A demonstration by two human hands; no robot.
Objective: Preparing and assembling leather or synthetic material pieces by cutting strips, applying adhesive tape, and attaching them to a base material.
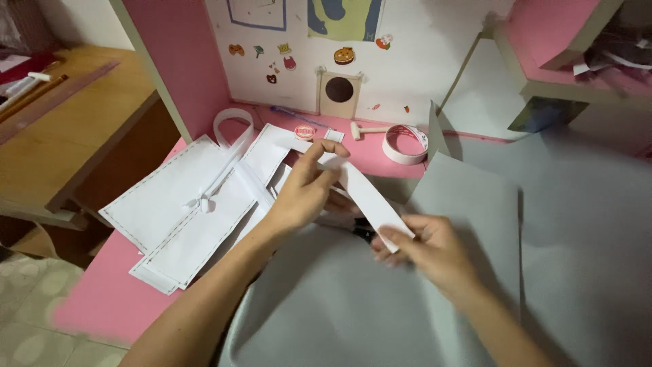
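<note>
Nearest, a large sheet of smooth grey card (326, 306) covers the pink worktop (102, 299). Above it the right hand (435, 251) pinches the near end of one long white paper strip (363, 194) between thumb and fingers. The left hand (305, 190) clamps the far end, fingertips closed on it, so the strip slants between both hands. Left lie flat white paper panels (170, 204) with dashed edges. Farther back sit one roll of white tape (405, 144), one small wooden mallet (367, 129) and one round red-and-white disc (305, 132).
</note>
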